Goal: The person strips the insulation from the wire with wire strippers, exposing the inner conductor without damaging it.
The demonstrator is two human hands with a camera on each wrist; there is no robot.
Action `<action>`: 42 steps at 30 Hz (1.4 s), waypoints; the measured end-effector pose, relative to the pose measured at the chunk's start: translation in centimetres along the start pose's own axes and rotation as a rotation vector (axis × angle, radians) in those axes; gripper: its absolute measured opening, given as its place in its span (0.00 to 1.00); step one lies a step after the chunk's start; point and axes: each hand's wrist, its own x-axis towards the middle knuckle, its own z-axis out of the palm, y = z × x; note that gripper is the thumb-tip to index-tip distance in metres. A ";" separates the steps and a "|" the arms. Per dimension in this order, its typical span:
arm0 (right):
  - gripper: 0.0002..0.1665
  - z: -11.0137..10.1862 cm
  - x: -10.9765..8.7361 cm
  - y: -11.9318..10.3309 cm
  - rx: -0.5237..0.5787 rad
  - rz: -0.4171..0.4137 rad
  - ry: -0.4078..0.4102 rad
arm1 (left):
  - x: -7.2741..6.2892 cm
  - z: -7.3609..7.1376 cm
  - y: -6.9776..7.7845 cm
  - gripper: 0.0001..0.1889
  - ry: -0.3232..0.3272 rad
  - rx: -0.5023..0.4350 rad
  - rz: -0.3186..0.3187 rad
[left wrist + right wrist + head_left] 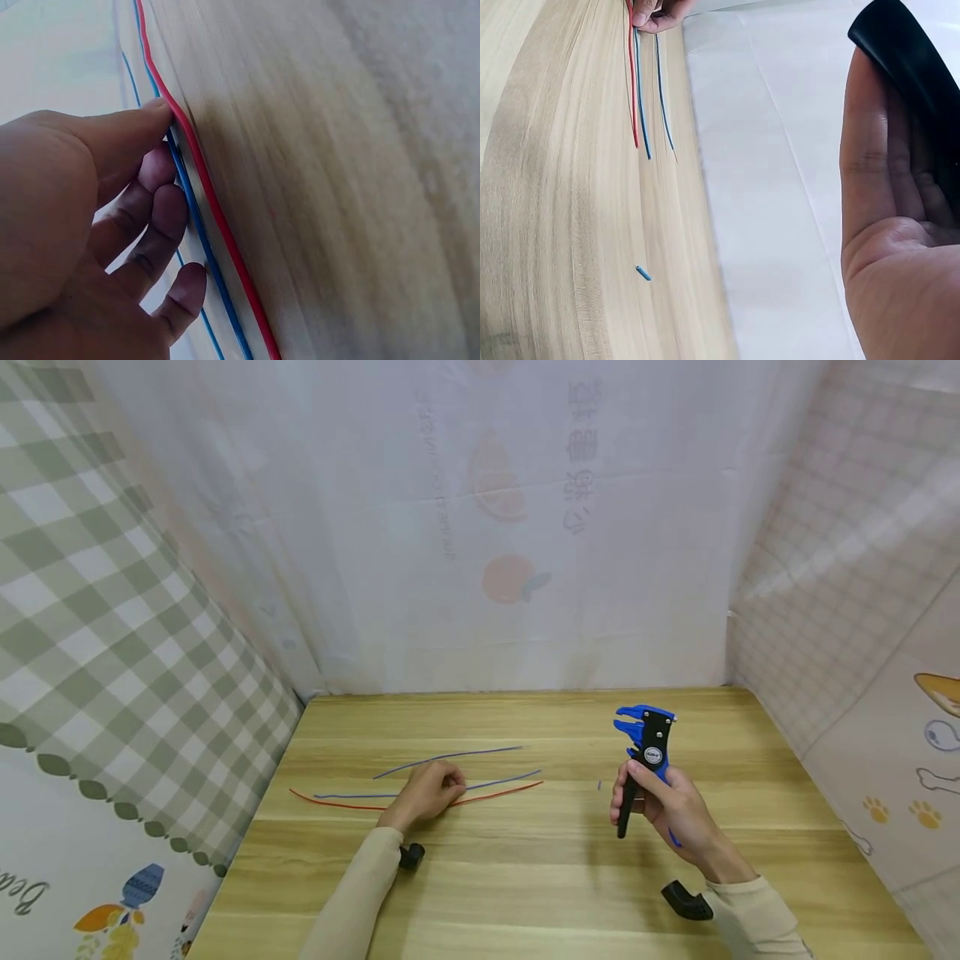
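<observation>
My left hand (pixel 427 793) is low over the table, its thumb and index finger pinching the middle blue wire (pixel 196 206). Alongside it, close to the thumb tip, runs a red wire (pixel 217 210). Farther back lies another blue wire (pixel 450 755), whose right end shows a thin bare tip in the right wrist view. My right hand (pixel 678 814) grips a blue and black wire stripper (pixel 651 747) by its handles, raised over the right side of the table with its jaws up and pointing left. Only a black handle shows in the right wrist view.
A short piece of blue insulation (pixel 599 785) lies on the wooden table (pixel 510 893) between the wires and the stripper. Printed cloth hangs along the back (pixel 390 635) and both sides of the table. Black wrist mounts sit under both forearms.
</observation>
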 end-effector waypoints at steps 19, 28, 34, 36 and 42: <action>0.21 0.1 -0.5 0.0 -0.019 0.022 -0.008 | -1.6 -3.6 5.8 0.04 0.015 0.124 -0.062; 0.21 0.3 -0.4 0.0 0.005 -0.013 -0.061 | -1.4 -4.8 6.3 0.04 0.141 0.111 0.043; 0.20 0.3 -0.5 0.1 0.000 0.016 -0.033 | -1.2 -5.8 7.2 0.04 0.229 0.081 0.098; 0.21 0.4 -0.5 0.1 0.000 0.013 -0.037 | -1.3 -6.2 7.8 0.04 0.245 0.061 0.119; 0.22 0.6 -0.4 -0.1 0.011 -0.026 -0.084 | -1.6 -7.4 9.7 0.03 0.290 0.014 0.165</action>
